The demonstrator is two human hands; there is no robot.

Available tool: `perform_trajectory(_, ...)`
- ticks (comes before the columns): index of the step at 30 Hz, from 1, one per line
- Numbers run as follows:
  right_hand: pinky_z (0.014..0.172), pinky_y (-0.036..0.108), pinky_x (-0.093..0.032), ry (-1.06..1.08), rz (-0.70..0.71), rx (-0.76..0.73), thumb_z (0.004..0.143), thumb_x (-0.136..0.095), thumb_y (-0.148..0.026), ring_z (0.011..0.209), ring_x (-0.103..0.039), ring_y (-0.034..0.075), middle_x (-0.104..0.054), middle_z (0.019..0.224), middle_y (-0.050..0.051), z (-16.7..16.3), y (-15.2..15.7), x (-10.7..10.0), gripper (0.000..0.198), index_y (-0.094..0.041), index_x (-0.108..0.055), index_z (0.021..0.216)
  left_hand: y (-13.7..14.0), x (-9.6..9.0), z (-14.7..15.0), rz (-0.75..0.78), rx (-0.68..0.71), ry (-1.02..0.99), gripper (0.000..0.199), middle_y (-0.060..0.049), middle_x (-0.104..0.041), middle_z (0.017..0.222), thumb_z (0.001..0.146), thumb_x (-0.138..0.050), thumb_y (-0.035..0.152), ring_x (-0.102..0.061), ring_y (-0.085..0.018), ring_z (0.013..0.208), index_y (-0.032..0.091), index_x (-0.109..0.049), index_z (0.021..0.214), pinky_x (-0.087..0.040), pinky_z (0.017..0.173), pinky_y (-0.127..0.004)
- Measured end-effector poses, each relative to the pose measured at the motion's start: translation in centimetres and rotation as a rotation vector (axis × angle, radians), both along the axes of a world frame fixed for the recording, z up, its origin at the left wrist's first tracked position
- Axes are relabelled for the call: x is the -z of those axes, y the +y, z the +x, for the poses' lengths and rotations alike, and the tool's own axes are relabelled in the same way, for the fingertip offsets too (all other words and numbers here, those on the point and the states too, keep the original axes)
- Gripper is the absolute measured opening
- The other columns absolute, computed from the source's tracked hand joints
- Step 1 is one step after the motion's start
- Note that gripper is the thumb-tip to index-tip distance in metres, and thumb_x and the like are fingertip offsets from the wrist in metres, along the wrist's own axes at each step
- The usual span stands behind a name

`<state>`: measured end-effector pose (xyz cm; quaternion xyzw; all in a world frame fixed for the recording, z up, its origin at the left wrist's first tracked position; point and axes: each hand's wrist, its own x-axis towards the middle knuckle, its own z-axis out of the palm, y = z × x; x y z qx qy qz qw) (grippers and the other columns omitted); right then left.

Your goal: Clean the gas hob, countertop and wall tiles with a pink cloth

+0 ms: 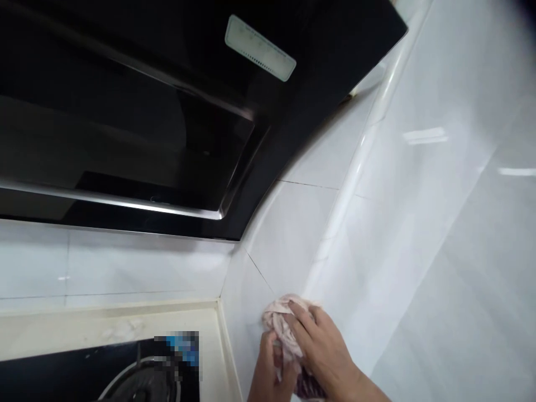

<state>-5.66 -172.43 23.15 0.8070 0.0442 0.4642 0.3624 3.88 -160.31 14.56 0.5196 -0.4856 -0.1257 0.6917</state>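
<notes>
A crumpled pale pink cloth is bunched up against the white tiled wall, near the bottom middle of the head view. My right hand lies over the cloth, its fingers bent around the folds. Lower and to the left, my left hand grips the lower part of the same cloth, fingers curled. A darker purple part of the fabric hangs below, between the two hands. Parts of the cloth are hidden behind my fingers.
A black range hood with a pale label juts out above. Below it, a black gas stove with a round burner sits on a cream counter. A rounded tile edge runs up the wall.
</notes>
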Motion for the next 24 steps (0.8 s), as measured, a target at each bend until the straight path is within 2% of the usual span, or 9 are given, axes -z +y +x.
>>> perform_trajectory(3,0.074,0.038,-0.048,0.029,-0.011,-0.033,0.090,-0.041,-0.002,0.083,-0.055,0.021,-0.067,0.116,0.014,-0.5,0.4,-1.6,0.033,-0.013,-0.066,0.107,1.0,0.1,0.4,0.050,-0.010,-0.050,0.048,-0.007,-0.060,0.102,0.092,-0.054,0.040,-0.055,-0.020,0.089,0.019,-0.045,0.134,-0.047,0.087,-0.037)
perform_trajectory(7,0.081,0.042,-0.048,0.011,-0.039,-0.054,0.094,-0.045,-0.011,0.103,-0.057,0.026,-0.064,0.121,0.019,-1.4,0.4,-8.2,0.026,-0.011,-0.064,0.112,1.7,-2.4,0.6,0.067,-0.021,-0.051,0.059,-0.012,-0.057,0.122,0.091,-0.054,0.038,-0.056,-0.021,0.098,0.019,-0.036,0.144,-0.047,0.090,-0.037)
perform_trajectory(9,0.083,0.045,-0.048,-0.013,-0.049,-0.047,0.095,-0.048,-0.015,0.111,-0.057,0.029,-0.065,0.118,0.019,-1.4,0.2,-10.0,0.026,-0.010,-0.063,0.115,1.3,-3.3,0.6,0.039,-0.017,-0.020,0.068,-0.014,-0.049,0.138,0.090,-0.055,0.036,-0.057,-0.020,0.101,0.021,-0.027,0.150,-0.047,0.092,-0.037)
perform_trajectory(12,0.084,0.046,-0.049,-0.058,-0.108,-0.117,0.093,-0.046,-0.007,0.112,-0.058,0.028,-0.068,0.110,0.018,-0.6,-0.3,-8.2,0.026,-0.010,-0.064,0.111,0.3,-3.1,0.8,-0.019,-0.029,0.021,0.072,-0.014,-0.046,0.142,0.092,-0.053,0.035,-0.059,-0.017,0.095,0.022,-0.019,0.154,-0.047,0.093,-0.037)
perform_trajectory(15,0.082,0.041,-0.050,-0.059,-0.133,-0.148,0.087,-0.043,0.006,0.099,-0.061,0.022,-0.069,0.109,0.013,0.1,-1.0,-4.0,0.035,-0.014,-0.066,0.104,0.2,-2.0,1.5,-0.051,-0.026,-0.011,0.066,-0.013,-0.050,0.135,0.094,-0.052,0.039,-0.059,-0.018,0.093,0.022,-0.026,0.152,-0.048,0.094,-0.039)
perform_trajectory(17,0.081,0.040,-0.050,-0.013,-0.141,-0.167,0.086,-0.043,0.008,0.094,-0.061,0.020,-0.069,0.111,0.011,0.0,-1.1,-2.6,0.038,-0.017,-0.067,0.103,0.6,-2.1,1.7,-0.041,-0.014,-0.034,0.062,-0.012,-0.050,0.133,0.094,-0.052,0.041,-0.059,-0.020,0.096,0.023,-0.032,0.151,-0.049,0.094,-0.041)
perform_trajectory(19,0.082,0.041,-0.050,0.021,-0.128,-0.185,0.090,-0.043,0.002,0.099,-0.062,0.022,-0.068,0.115,0.013,-0.7,-1.1,-3.3,0.034,-0.017,-0.066,0.106,1.0,-3.3,1.7,-0.050,-0.001,-0.078,0.059,-0.012,-0.049,0.134,0.096,-0.050,0.042,-0.058,-0.021,0.101,0.024,-0.034,0.151,-0.049,0.097,-0.042)
perform_trajectory(22,0.088,0.048,-0.050,-0.022,-0.069,-0.144,0.094,-0.042,-0.008,0.117,-0.057,0.028,-0.067,0.118,0.018,-2.0,-1.0,-6.2,0.029,-0.013,-0.063,0.113,1.2,-6.9,1.2,-0.105,0.012,-0.240,0.057,-0.012,-0.044,0.139,0.100,-0.045,0.044,-0.054,-0.023,0.114,0.026,-0.034,0.152,-0.046,0.104,-0.042)
perform_trajectory(24,0.090,0.052,-0.050,-0.044,-0.034,-0.100,0.094,-0.044,-0.012,0.121,-0.056,0.031,-0.066,0.119,0.019,-2.6,-1.1,-7.1,0.028,-0.012,-0.062,0.116,0.8,-9.4,0.7,-0.108,-0.005,-0.345,0.055,-0.011,-0.043,0.141,0.101,-0.042,0.045,-0.050,-0.024,0.123,0.027,-0.034,0.153,-0.042,0.109,-0.041)
